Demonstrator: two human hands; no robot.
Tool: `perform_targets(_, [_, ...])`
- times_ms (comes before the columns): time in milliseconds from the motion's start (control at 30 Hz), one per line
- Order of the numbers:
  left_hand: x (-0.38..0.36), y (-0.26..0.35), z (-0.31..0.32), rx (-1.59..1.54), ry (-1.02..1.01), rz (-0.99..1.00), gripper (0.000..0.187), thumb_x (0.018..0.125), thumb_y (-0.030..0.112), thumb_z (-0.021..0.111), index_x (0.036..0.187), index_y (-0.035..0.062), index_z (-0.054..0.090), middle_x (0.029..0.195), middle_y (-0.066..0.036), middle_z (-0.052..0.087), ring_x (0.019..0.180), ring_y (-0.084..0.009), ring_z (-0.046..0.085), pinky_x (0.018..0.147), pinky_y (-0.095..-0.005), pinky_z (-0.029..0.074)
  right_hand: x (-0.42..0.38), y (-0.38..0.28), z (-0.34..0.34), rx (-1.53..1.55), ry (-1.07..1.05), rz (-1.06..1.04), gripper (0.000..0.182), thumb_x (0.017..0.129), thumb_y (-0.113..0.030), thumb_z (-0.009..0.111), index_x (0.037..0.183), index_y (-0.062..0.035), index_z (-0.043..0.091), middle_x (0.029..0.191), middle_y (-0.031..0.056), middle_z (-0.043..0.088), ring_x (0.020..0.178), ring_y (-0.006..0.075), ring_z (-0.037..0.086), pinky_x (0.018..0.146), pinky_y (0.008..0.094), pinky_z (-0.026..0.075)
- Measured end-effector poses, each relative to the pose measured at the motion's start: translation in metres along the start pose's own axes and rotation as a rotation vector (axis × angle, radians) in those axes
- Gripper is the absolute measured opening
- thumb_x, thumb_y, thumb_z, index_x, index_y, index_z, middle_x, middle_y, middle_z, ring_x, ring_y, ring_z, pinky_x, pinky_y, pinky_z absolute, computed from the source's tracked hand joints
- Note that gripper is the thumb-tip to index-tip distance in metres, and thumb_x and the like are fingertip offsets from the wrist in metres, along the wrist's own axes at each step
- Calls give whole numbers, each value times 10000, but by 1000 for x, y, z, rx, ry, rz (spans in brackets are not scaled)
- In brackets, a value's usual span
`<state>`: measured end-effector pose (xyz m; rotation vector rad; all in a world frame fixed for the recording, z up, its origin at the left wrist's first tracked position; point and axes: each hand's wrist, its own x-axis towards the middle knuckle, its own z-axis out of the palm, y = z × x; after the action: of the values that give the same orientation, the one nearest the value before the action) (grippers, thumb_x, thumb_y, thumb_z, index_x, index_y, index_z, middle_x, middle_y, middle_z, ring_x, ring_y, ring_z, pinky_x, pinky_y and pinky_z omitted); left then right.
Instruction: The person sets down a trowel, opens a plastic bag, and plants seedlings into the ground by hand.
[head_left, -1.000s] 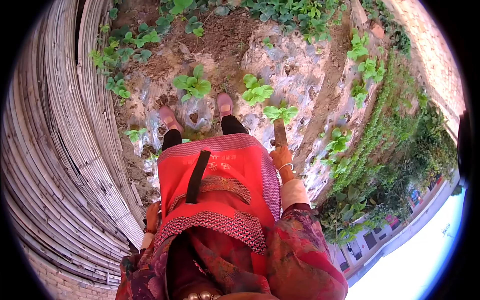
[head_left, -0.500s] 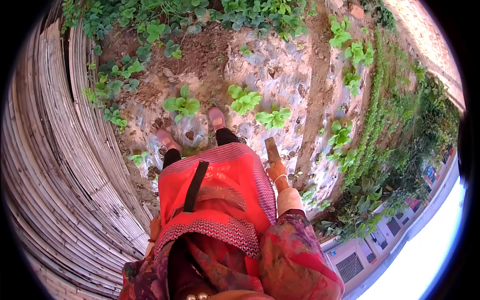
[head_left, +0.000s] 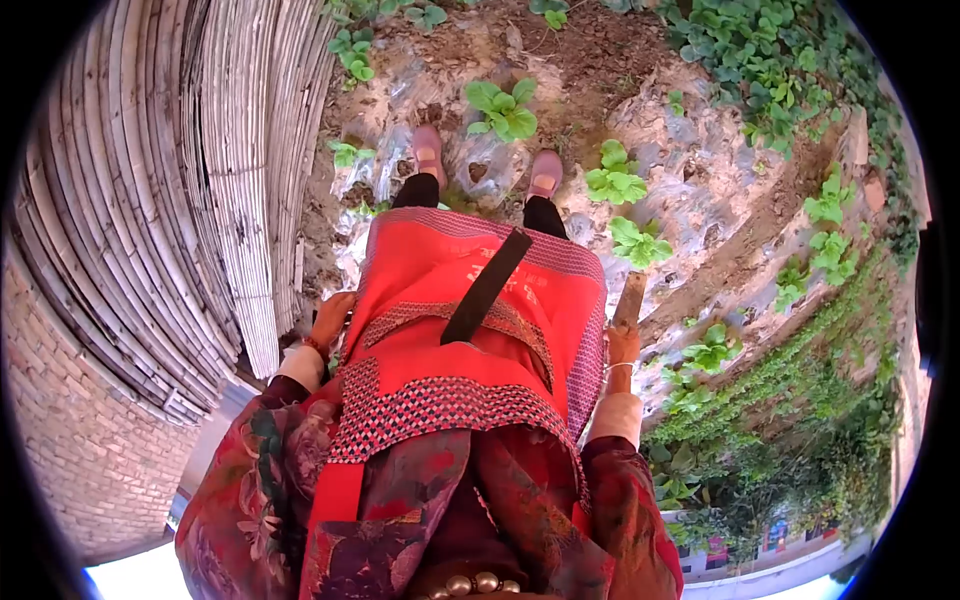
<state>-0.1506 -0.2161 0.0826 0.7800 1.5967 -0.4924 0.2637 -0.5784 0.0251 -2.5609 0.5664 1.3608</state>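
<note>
My right hand [head_left: 623, 345] hangs at my side, its fingers wrapped round a flat brown strip [head_left: 631, 295] with a squared end. Wood or rusty metal would both fit its look; I cannot tell which. The strip points forward over the soil, near a leafy green plant [head_left: 640, 243]. At my other side hangs my left hand [head_left: 333, 320], empty, fingers loosely apart beside the red apron [head_left: 400, 275]. A dark strap [head_left: 487, 287] lies across the apron's front. Just beyond it my pink shoes [head_left: 428, 150] stand on the bed.
Pale plastic film [head_left: 660, 140] covers the planted soil, with holes and leafy seedlings [head_left: 503, 110] in it. Stacked bamboo poles [head_left: 235, 170] line the left side, beside a brick wall [head_left: 85, 430]. Denser greenery [head_left: 790, 400] grows on the right.
My view has turned left, so the plants and apron have shifted right and the brick wall shows more. My left hand has come further into view. The strip stays in my right hand.
</note>
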Motion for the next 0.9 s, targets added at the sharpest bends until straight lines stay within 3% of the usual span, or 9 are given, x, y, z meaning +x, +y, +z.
perform_targets(67, [-12,0,7,-97,-2,-93,355,858,320,473,1080,56,556,967,-37,575,845,-139,532,711,-251,419,25,35,5,-321,149,-314,374,565,-145,638,885,19,539,692,145,585,464,208,539,430,327,452])
perform_targets(300, [-20,-20,27,-160,68,-10,338,882,288,448,1051,21,568,935,-58,581,828,-140,535,726,-278,428,8,-18,-12,-444,34,-275,447,570,-265,632,850,75,556,761,202,596,690,333,576,663,383,460])
perform_targets(533, [-26,-78,56,119,176,252,295,873,222,425,987,-4,577,939,-173,574,907,-305,547,814,-349,424,21,-52,-33,-659,9,-384,503,612,-325,630,929,58,558,891,272,577,842,408,542,775,433,425])
perform_targets(600, [-35,-96,66,351,169,646,323,891,206,385,1104,10,530,1060,-173,551,971,-270,534,873,-324,403,27,-58,-41,-678,-5,-386,505,610,-331,629,919,62,555,887,278,573,839,413,540,774,439,423])
perform_targets(667, [-40,-107,85,-227,66,109,379,886,280,411,1153,28,503,1173,-118,502,1024,-228,503,902,-322,389,35,-73,-48,-741,30,-398,517,595,-328,632,918,69,554,908,288,567,864,426,521,804,443,404])
perform_targets(733, [-48,-123,101,-90,137,284,428,878,344,424,1162,33,502,1176,-87,517,1018,-182,506,902,-315,392,36,-91,-54,-727,-6,-412,477,586,-279,647,908,59,547,801,244,589,709,354,573,686,415,465])
perform_targets(767, [-50,-110,105,-115,142,288,428,878,344,424,1162,33,502,1176,-87,517,1018,-182,506,902,-315,392,11,-122,-45,-454,-94,-213,397,593,-201,653,876,40,514,644,158,571,478,236,548,444,353,463])
perform_targets(833, [-52,-71,103,-353,123,-112,364,876,267,449,1132,21,526,1089,-97,569,962,-154,539,863,-302,416,-4,-145,-41,-402,-77,-209,359,601,-172,646,860,25,494,593,122,544,412,189,508,366,313,416])
perform_targets(900, [-32,-94,106,-473,87,-90,339,873,230,457,1126,15,529,1084,-94,572,954,-151,542,851,-298,423,-16,-172,-36,-415,-84,-203,293,616,-132,627,815,-4,455,539,84,515,356,154,475,277,275,365])
